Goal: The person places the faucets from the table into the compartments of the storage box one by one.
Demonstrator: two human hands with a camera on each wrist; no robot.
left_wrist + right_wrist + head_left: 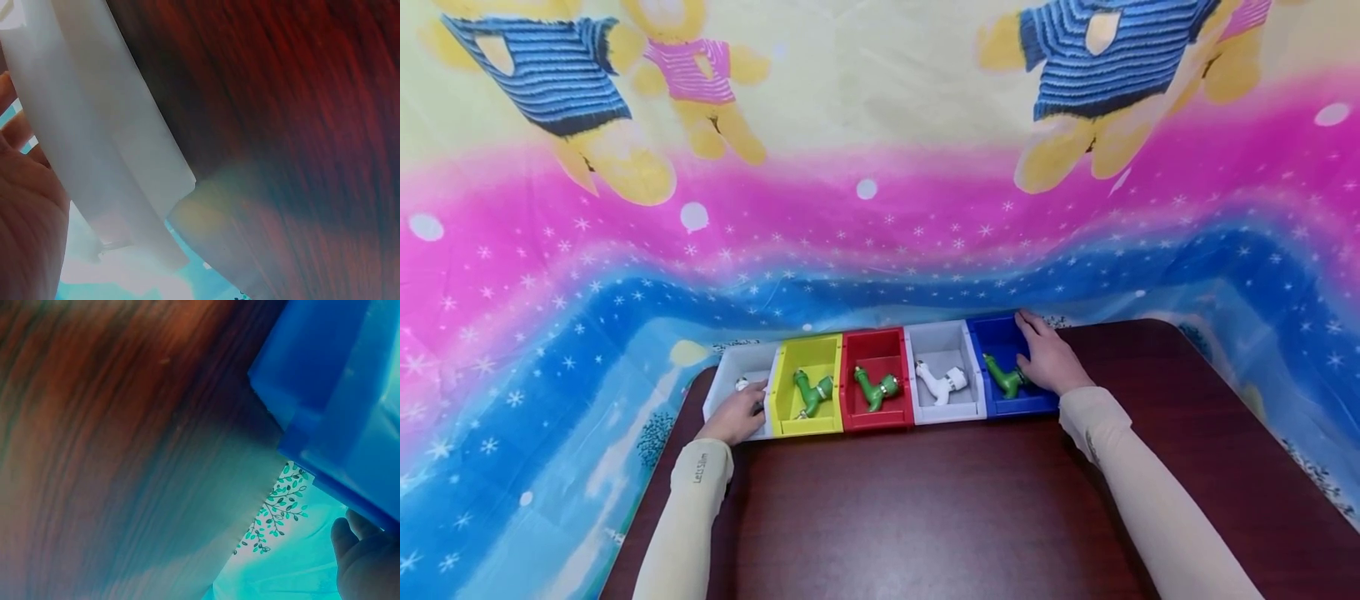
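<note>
A row of joined open-front plastic bins stands along the back of the table, each with a tap in it. My left hand point(741, 415) holds the pale grey bin point(737, 360) at the left end, its fingers over the wall and partly hiding a white tap point(742, 384). At the right end my right hand point(1051, 358) grips the side of the blue bin point(994, 332), thumb inside and fingers by the back corner. A green tap point(1006, 379) lies beside that thumb. Green taps also lie in the yellow bin point(805, 350) and the red bin point(875, 340).
Between the red and blue bins, a light grey bin point(942, 337) contains a white tap point(940, 383). The dark wood table point(910, 508) extends in front of the row. Behind it hangs a printed cloth point(865, 233) with bears and snowflakes, close to the bins' backs.
</note>
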